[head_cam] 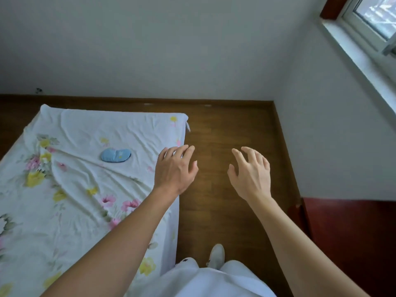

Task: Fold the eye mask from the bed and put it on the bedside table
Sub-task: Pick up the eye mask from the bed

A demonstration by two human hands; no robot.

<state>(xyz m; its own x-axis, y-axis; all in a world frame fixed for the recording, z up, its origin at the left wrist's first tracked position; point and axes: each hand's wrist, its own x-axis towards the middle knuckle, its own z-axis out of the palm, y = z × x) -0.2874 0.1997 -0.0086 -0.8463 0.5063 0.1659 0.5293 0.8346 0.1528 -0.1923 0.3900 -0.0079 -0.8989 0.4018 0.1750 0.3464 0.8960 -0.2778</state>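
A light blue eye mask [115, 155] lies flat on the bed [70, 189], on a white sheet with a flower print, toward the bed's far right part. My left hand [174, 170] hovers over the bed's right edge, to the right of the mask and apart from it, fingers spread and empty. Over the wooden floor, further right, my right hand [250, 174] is held out with fingers apart and nothing in it. A dark red surface [351, 243] at the lower right may be the bedside table; I cannot tell for sure.
A strip of wooden floor [225, 136] runs between the bed and the white wall [321, 136] on the right. A window [372, 20] sits at the upper right. My white trousers and a shoe [216, 256] show at the bottom.
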